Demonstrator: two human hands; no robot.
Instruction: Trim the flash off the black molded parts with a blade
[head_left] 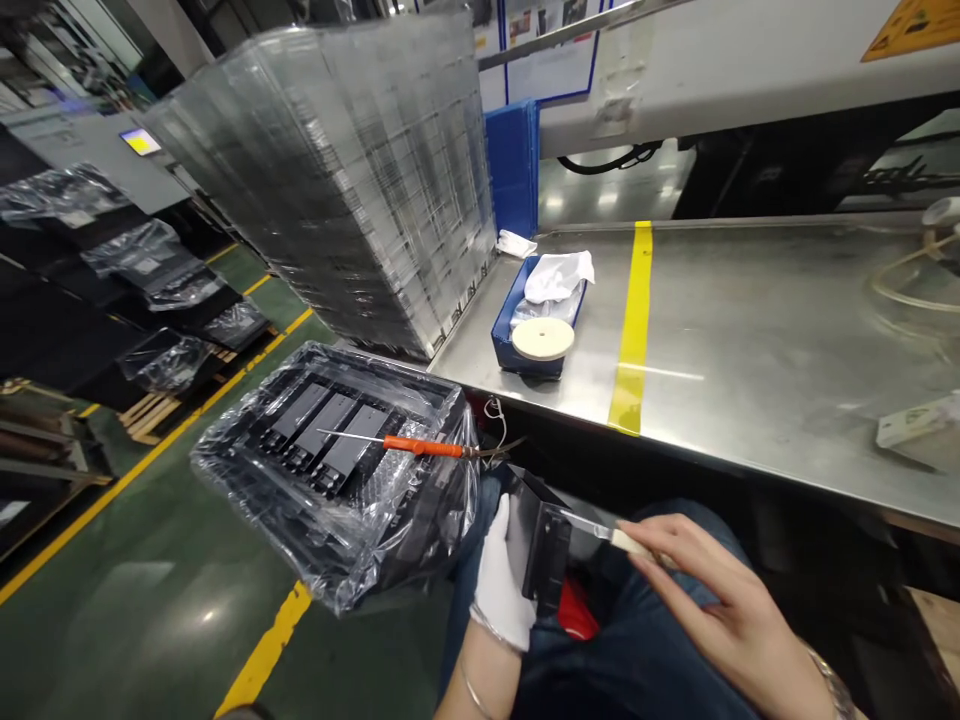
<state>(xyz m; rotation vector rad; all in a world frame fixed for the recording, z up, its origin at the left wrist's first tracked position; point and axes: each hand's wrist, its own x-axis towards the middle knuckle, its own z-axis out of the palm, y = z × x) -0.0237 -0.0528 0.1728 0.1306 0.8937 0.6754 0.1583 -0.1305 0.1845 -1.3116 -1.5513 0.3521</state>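
Note:
My left hand (499, 580), in a white glove, grips a black plastic part (544, 545) over my lap. My bare right hand (705, 595) pinches a small knife (600, 530) with a pale handle, its blade resting against the part's upper edge. To the left, a black tray (337, 455) lined with clear plastic holds several more black parts. An orange-handled tool (420, 446) lies across that tray.
A steel table (787, 330) with a yellow stripe (634, 320) stretches ahead. On it sit a blue bin (506, 345) with a white disc (542, 338) and a cloth (559, 275), and a tall stack of clear trays (352, 170). Pallets and wrapped goods stand on the green floor at left.

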